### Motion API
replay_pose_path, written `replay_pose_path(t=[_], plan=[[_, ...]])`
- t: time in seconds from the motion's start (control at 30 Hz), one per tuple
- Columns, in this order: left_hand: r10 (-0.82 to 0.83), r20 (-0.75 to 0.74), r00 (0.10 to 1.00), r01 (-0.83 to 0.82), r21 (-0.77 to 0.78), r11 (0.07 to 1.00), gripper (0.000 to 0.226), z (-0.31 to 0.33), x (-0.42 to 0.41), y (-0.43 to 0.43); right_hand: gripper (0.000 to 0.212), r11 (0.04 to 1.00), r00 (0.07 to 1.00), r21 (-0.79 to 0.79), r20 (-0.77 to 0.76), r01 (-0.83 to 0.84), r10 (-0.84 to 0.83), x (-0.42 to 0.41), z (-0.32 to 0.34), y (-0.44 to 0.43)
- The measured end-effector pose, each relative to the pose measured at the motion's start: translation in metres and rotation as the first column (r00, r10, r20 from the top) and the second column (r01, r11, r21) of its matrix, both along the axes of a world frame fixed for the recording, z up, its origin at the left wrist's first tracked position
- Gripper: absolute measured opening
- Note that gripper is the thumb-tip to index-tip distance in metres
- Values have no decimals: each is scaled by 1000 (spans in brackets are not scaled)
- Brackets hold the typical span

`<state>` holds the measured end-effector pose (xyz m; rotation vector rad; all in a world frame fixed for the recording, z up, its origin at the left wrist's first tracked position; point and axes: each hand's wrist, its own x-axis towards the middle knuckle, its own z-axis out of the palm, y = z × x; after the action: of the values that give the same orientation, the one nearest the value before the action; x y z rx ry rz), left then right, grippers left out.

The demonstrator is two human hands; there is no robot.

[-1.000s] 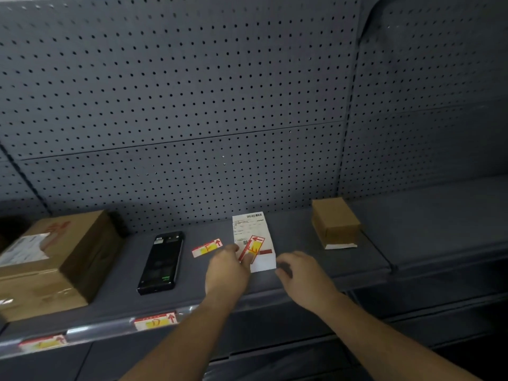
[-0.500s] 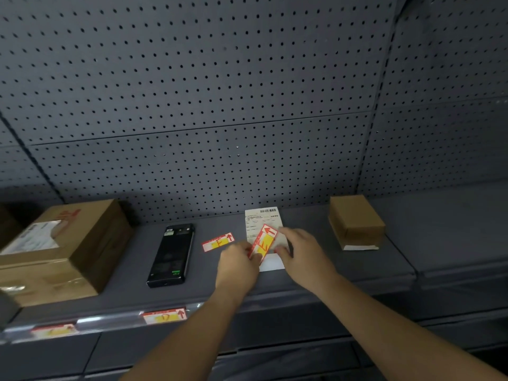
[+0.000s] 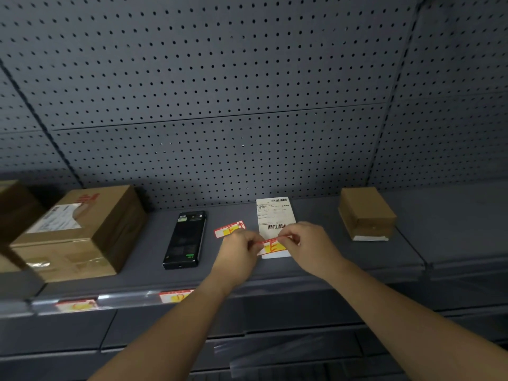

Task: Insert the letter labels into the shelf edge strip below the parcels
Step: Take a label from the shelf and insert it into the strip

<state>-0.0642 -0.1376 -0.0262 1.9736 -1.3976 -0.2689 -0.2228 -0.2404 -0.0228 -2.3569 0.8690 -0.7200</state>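
Note:
Both hands pinch one red-and-yellow letter label [image 3: 272, 246] above the grey shelf: my left hand [image 3: 239, 251] holds its left end, my right hand [image 3: 308, 247] its right end. The label is level, just over a white shipping slip [image 3: 275, 215]. A second letter label [image 3: 229, 229] lies flat on the shelf to the left. Two labels sit in the shelf edge strip [image 3: 123, 301]: one [image 3: 77, 305] below the big cardboard parcel [image 3: 79, 232], another [image 3: 176, 296] partly behind my left forearm. A small cardboard parcel [image 3: 367, 213] stands at the right.
A black handheld scanner [image 3: 185, 239] lies on the shelf between the big parcel and the loose label. Another box [image 3: 13, 204] shows at the far left edge. Grey pegboard [image 3: 220, 92] backs the shelf, and lower shelves [image 3: 247, 347] run beneath.
The label was lifted off the white slip by my left hand, then my right hand took its other end. It turned from tilted to level. The camera moved closer and leftward.

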Motion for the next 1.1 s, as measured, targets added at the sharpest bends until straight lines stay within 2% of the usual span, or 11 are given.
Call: replay_pose_path(t=[0.13, 0.23, 0.37, 0.5, 0.7, 1.1], plan=[[-55, 62, 997, 57, -31, 998, 6, 0, -1, 26, 6, 996, 997, 41, -7, -76, 76, -14, 0, 22], [-25, 42, 999, 28, -78, 997, 12, -7, -5, 50, 8, 996, 996, 53, -25, -78, 80, -26, -4, 39], [4, -17, 1000, -3, 17, 1000, 21, -26, -1, 74, 4, 996, 998, 90, -58, 17, -12, -40, -17, 50], [-73, 180, 981, 56, 98, 994, 18, -46, 1, 77, 4, 989, 992, 120, -97, 91, -79, -45, -26, 53], [-130, 473, 872, 77, 131, 988, 26, -60, -6, 70, 5, 984, 989, 140, -115, 114, -98, -43, -31, 55], [-167, 598, 784, 127, 110, 986, 55, -74, -4, 62, 7, 980, 986, 158, -126, 124, -105, -37, -38, 48]])
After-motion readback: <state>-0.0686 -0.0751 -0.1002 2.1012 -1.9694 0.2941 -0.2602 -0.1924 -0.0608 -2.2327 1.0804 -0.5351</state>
